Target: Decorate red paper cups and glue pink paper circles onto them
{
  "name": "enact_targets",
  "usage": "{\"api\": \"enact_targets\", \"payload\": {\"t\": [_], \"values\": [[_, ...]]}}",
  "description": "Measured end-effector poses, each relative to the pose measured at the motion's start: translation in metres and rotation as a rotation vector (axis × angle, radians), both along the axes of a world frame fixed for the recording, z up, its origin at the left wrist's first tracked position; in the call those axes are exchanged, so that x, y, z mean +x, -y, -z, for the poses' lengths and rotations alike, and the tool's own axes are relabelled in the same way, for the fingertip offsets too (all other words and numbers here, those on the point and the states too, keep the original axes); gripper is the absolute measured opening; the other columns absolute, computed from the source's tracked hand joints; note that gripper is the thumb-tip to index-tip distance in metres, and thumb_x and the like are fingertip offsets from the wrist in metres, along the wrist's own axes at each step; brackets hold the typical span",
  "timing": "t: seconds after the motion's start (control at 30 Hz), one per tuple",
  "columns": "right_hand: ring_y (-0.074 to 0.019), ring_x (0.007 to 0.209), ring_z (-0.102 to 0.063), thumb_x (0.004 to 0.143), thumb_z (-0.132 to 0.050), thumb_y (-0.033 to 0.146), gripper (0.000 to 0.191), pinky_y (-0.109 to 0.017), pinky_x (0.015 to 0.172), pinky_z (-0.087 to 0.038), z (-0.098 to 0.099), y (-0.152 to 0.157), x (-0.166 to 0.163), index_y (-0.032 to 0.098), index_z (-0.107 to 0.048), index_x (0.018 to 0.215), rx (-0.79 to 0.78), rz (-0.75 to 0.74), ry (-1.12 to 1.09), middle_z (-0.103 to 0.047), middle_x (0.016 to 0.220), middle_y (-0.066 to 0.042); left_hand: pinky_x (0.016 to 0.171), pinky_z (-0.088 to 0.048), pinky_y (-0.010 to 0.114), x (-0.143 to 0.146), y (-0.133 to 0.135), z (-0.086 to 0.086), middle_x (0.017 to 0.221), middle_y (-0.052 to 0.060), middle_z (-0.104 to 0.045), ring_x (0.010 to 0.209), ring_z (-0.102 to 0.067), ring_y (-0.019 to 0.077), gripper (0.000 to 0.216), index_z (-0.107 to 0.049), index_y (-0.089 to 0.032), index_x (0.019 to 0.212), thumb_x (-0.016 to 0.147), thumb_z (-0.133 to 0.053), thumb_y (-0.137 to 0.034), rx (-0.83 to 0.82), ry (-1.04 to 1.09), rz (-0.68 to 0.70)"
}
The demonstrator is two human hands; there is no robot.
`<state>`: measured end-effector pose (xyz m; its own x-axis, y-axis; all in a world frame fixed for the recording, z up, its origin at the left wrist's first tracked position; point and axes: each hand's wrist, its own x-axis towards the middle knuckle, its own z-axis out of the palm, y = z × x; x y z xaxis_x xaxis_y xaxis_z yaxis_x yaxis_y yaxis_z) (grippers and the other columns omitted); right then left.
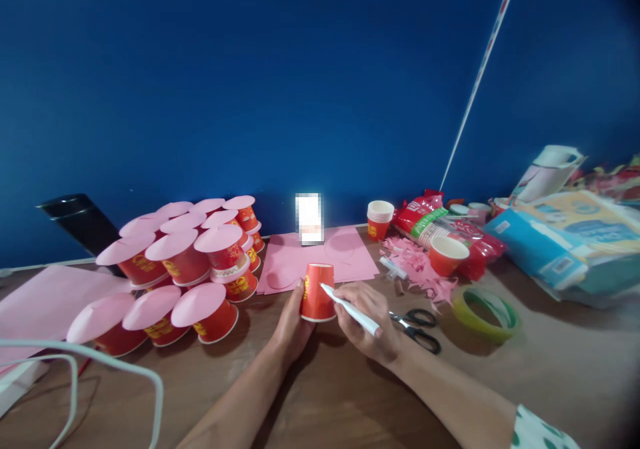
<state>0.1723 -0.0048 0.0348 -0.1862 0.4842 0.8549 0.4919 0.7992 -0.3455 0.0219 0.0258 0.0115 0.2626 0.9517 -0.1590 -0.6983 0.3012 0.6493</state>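
Note:
A red paper cup (316,302) with yellow lettering is held upside down over the table, its white rim facing down. My left hand (291,326) grips it from the left side, fingers closed around it. In my right hand (367,319) is a white marker (357,312), pinched like a pen. Its tip is at the cup's front; whether it touches the surface I cannot tell. Behind the cup lie pink paper sheets (345,256), with a round outline on one of them. Black-handled scissors (417,329) lie just right of my right hand.
Upturned red cups with pink paper cones (200,302) crowd the left. To the right are stacked cups (380,219), pink scraps (420,269), a tape roll (487,316) and a blue package (545,242). A blue partition (300,89) rises behind; a white cable (120,362) loops at lower left.

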Motion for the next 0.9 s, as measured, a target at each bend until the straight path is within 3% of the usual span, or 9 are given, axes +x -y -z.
{"api": "enact_targets", "payload": {"t": [0.57,0.9], "values": [[-0.0180,0.072,-0.063,0.082,-0.051,0.009,0.015,-0.032,0.067,-0.054,0.0014,0.0002,-0.0030,0.020,-0.058,0.090,0.012,0.010,-0.001,-0.067,0.077,-0.005,0.081,-0.048,0.030,-0.0001,-0.0015,0.0022,0.081,0.006,-0.070,0.072,-0.063,0.0162,0.032,-0.066,-0.011,0.086,0.086,-0.056,-0.042,-0.030,0.017,-0.026],[-0.0163,0.069,-0.064,0.080,-0.054,0.007,0.017,-0.030,0.065,-0.054,0.0001,0.0014,-0.0064,0.020,-0.058,0.089,0.069,-0.049,-0.043,-0.067,0.075,-0.004,0.087,-0.050,0.034,-0.0036,-0.0018,-0.0027,0.089,0.010,-0.071,0.082,-0.067,0.0209,0.035,-0.064,-0.010,0.098,0.089,-0.049,-0.041,-0.073,-0.018,-0.025]]}}
